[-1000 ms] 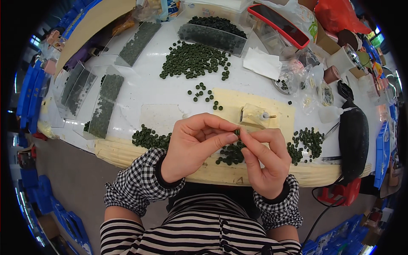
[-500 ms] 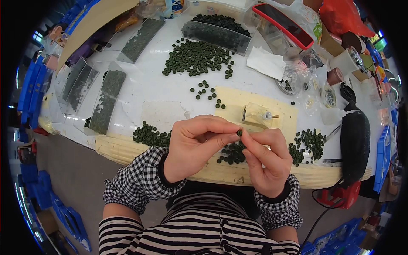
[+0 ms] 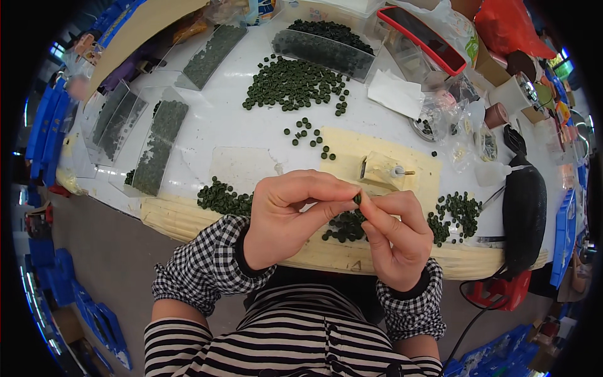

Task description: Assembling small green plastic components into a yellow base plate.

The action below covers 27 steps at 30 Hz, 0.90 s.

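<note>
A small dark green round piece is pinched between my two hands over the near edge of the table. Thumb and index finger of my left hand close on it from the left. My right hand meets it from the right with its fingertips, the other fingers curled. The fingers hide much of the piece. Similar green pieces lie just below and between the hands. More are heaped beside my left wrist in one pile and right of my right hand in another pile.
Beyond the hands, a small block with a metal peg sits on a yellowish sheet. A large spread of green pieces lies before a clear bin. Clear trays stand left. A phone and black pouch are right.
Both hands stay pinched together at the same place, with the green piece slightly turned between the fingertips. The whole view has shifted slightly.
</note>
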### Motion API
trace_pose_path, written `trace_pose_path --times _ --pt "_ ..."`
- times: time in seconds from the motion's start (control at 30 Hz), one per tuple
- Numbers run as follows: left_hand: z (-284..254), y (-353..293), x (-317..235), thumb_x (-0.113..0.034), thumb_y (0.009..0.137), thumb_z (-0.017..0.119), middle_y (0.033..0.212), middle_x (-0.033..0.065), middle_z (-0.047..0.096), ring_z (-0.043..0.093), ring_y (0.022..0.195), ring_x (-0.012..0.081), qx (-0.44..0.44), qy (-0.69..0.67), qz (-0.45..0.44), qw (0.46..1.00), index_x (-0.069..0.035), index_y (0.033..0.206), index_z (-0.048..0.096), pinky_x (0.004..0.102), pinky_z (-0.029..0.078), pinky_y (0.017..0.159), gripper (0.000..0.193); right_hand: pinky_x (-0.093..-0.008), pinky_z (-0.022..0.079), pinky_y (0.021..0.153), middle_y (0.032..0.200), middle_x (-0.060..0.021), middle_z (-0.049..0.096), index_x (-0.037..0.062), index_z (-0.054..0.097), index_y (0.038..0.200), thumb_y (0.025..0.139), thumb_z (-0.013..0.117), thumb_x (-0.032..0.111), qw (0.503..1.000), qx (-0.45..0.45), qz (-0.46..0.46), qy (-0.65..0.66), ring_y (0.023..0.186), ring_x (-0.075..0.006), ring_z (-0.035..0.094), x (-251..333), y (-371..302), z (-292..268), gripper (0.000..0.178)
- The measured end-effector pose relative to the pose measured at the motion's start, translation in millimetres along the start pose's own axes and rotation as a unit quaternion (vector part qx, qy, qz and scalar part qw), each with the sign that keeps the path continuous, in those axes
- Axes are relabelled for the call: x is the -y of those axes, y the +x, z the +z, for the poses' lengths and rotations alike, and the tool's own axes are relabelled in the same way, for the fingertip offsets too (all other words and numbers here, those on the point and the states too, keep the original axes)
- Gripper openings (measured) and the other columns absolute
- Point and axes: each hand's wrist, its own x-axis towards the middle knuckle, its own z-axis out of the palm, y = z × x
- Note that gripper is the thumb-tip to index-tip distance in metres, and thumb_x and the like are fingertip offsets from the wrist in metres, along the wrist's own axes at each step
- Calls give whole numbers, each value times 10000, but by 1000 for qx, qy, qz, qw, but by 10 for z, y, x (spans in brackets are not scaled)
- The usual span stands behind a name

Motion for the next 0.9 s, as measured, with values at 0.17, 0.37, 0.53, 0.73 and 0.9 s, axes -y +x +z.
trace_pose_path --times 0.17,0.37,0.53,0.73,0.9 --pt "6 -2 -10 89 852 653 1024 135 690 663 967 174 -1 6 3 1000 15 1064 699 273 532 863 229 -303 460 672 911 -62 649 27 706 1114 765 729 0 1000 1 2 9 770 -211 577 5 3 -3 350" --pt "10 3 -7 98 853 646 1031 143 685 663 968 181 -1 -2 -8 1000 21 1055 694 274 536 862 222 -303 458 669 908 -63 648 28 706 1116 763 729 0 1000 2 0 -1 769 -209 576 6 5 -10 354" --pt "21 10 -23 125 856 625 1039 158 679 662 970 188 -2 -11 -16 1000 33 1040 682 281 544 859 213 -305 458 669 904 -68 644 29 705 1122 757 727 -4 1000 -1 0 -10 767 -211 573 6 6 -17 367" --pt "21 17 -12 120 864 619 1032 153 678 661 963 185 -13 -35 -30 999 39 1038 678 282 550 861 201 -301 457 668 900 -69 640 29 705 1127 745 728 -12 1000 -5 6 -9 767 -211 573 -1 -3 -12 385" --pt "26 18 -10 118 865 619 1042 153 676 662 967 188 -11 -37 -33 999 40 1041 677 283 551 864 201 -300 458 665 900 -69 642 28 706 1123 748 727 -14 1000 -7 2 -7 764 -210 573 -7 0 -10 378"
